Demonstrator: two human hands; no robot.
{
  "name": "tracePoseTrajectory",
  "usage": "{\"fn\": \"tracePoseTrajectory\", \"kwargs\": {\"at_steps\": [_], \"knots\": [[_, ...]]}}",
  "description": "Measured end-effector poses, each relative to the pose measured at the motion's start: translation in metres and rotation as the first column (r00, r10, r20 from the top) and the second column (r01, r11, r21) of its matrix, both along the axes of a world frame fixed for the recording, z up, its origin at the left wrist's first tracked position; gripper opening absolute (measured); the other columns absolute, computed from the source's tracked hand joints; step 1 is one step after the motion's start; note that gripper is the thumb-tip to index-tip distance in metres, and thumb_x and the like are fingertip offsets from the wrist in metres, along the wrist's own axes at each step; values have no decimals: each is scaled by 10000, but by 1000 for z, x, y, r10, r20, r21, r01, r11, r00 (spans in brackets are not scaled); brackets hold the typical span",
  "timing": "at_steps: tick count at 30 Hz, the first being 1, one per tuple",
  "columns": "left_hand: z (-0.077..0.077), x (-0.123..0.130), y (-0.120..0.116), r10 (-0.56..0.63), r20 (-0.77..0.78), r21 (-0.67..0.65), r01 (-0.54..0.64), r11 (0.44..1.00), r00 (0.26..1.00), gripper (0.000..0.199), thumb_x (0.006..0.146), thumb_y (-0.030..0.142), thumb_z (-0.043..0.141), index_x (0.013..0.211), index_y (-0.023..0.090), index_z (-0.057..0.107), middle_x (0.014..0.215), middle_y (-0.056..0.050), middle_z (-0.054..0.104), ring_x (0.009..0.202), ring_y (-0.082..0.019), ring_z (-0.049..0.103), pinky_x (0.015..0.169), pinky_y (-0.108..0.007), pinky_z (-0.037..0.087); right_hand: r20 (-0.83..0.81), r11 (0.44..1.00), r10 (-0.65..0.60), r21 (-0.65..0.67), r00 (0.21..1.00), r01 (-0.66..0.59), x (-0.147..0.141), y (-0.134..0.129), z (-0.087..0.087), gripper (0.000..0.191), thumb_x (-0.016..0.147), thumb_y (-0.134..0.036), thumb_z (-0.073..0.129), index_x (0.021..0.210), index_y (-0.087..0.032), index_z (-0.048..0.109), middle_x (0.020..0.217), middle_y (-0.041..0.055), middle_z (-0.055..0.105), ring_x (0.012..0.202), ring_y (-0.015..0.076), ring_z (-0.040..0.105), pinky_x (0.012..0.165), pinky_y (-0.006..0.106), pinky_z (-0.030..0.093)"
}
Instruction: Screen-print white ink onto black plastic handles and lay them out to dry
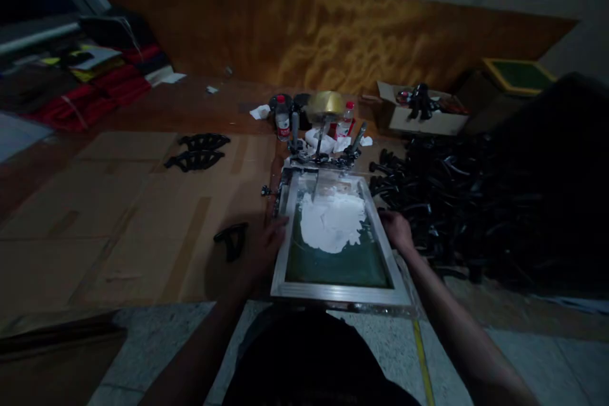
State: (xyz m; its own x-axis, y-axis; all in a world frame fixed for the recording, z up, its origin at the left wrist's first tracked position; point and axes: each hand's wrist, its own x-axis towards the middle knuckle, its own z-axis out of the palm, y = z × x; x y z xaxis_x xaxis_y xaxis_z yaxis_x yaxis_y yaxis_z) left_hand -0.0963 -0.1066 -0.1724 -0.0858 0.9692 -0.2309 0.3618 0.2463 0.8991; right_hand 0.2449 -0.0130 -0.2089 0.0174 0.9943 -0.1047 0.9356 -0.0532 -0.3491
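In front of me lies a silk-screen frame (pixel 280 266) with metal rails and a green mesh. White ink (pixel 333 222) is spread in a thick patch over the mesh's upper part. A squeegee blade (pixel 328 184), blurred, stands at the far end under a clamp assembly (pixel 321 151). My left hand (pixel 270 244) is at the frame's left rail, its fingertips reaching the rail; shadow and blur hide their pose. Beside the right rail, my right hand (pixel 397 229) has curled fingers, and what they grip is hidden.
Black curved plastic parts (pixel 447 196) are heaped at right. Similar parts (pixel 197 160) and a single part (pixel 231 241) lie on cardboard (pixel 137 203) at left. Behind stand bottles (pixel 282 119), crumpled tissue (pixel 260 112) and an open box (pixel 423 115). Red cloth bundles (pixel 80 101) lie far left.
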Motion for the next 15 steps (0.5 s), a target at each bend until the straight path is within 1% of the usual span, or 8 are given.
{"fn": "tracePoseTrajectory", "kwargs": {"at_steps": [2, 4, 5, 6, 8, 11, 13, 15], "knots": [[-25, 1, -2, -4, 9, -56, 4, 998, 1000, 591, 891, 435, 512, 1422, 175, 510, 1297, -115, 659, 1225, -291, 593, 1025, -421, 486, -50, 985, -7, 175, 999, 15, -10, 17, 12, 404, 928, -280, 486, 1279, -123, 614, 1285, 175, 601, 1175, 296, 572, 981, 402, 460], [-46, 2, 0, 1, -7, -74, -1, 997, 1000, 640, 886, 410, 532, 1470, 162, 446, 1344, -140, 632, 1230, -297, 598, 1035, -424, 479, -64, 930, 120, 356, 991, -90, -42, 32, 25, 588, 866, -304, 590, 1407, -97, 489, 1448, 207, 455, 1308, 315, 451, 1056, 422, 400], [-54, 3, 1, 0, -24, -76, -2, 997, 1000, 636, 888, 395, 531, 1472, 161, 442, 1375, -144, 611, 1251, -294, 587, 1056, -419, 464, -32, 902, 213, 392, 977, -184, -61, 37, 31, 663, 836, -318, 638, 1431, -89, 452, 1483, 214, 408, 1337, 325, 408, 1072, 426, 381], [-60, 3, 3, -5, -40, -76, 2, 997, 999, 624, 891, 381, 526, 1469, 162, 446, 1404, -142, 591, 1280, -290, 567, 1081, -413, 444, 11, 884, 293, 379, 956, -275, -81, 41, 36, 672, 820, -314, 663, 1419, -86, 459, 1470, 214, 421, 1326, 327, 410, 1066, 418, 381], [-66, 3, 5, -26, -54, -73, 22, 997, 998, 597, 899, 361, 510, 1461, 166, 455, 1440, -131, 563, 1332, -280, 522, 1125, -412, 400, 85, 877, 406, 244, 910, -414, -113, 41, 40, 513, 835, -266, 638, 1314, -104, 551, 1325, 186, 558, 1213, 305, 503, 996, 377, 420], [-68, 2, 6, -64, -27, -42, 63, 997, 998, 577, 908, 351, 493, 1451, 160, 463, 1463, -125, 541, 1360, -275, 494, 1156, -427, 363, 151, 857, 507, 18, 849, -515, -130, 21, 33, 259, 872, -171, 532, 1097, -141, 657, 1083, 139, 674, 1024, 259, 589, 879, 325, 453], [-70, 2, 5, -62, -13, -34, 62, 997, 998, 572, 913, 358, 485, 1451, 165, 462, 1479, -115, 525, 1369, -267, 483, 1172, -423, 340, 160, 787, 612, -23, 775, -616, -122, 0, 26, 239, 882, -144, 493, 1038, -147, 673, 1048, 137, 684, 1009, 253, 585, 865, 321, 449], [-72, 2, 5, -48, -7, -44, 48, 998, 999, 575, 916, 365, 484, 1454, 168, 456, 1488, -106, 517, 1377, -255, 475, 1178, -406, 330, 107, 658, 750, -17, 653, -753, -107, -17, 22, 245, 876, -135, 493, 1034, -155, 679, 1039, 127, 687, 1009, 245, 576, 877, 326, 443]]}}
